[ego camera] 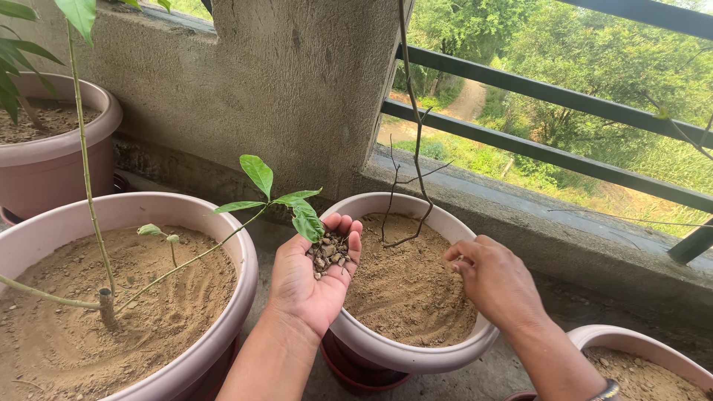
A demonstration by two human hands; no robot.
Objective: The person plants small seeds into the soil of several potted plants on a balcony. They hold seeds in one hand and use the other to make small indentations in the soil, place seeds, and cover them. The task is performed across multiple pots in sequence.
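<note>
My left hand (310,278) is cupped palm up over the near rim of a pink pot (386,353) and holds a small heap of brown pebbles (327,253). The pot is filled with sandy soil (405,286), and a thin bare twig (417,160) stands in it. My right hand (496,281) hovers over the right side of that soil, back up, fingers curled inward and pinched; I cannot see what is between them. A green leaf (306,220) from the neighbouring plant overlaps my left fingertips.
A larger pink pot (219,338) at the left holds sandy soil and a thin-stemmed plant (100,260). Another pot (56,141) stands at the far left, and one more (639,345) at the bottom right. Behind are a concrete wall (282,82) and a metal railing (549,93).
</note>
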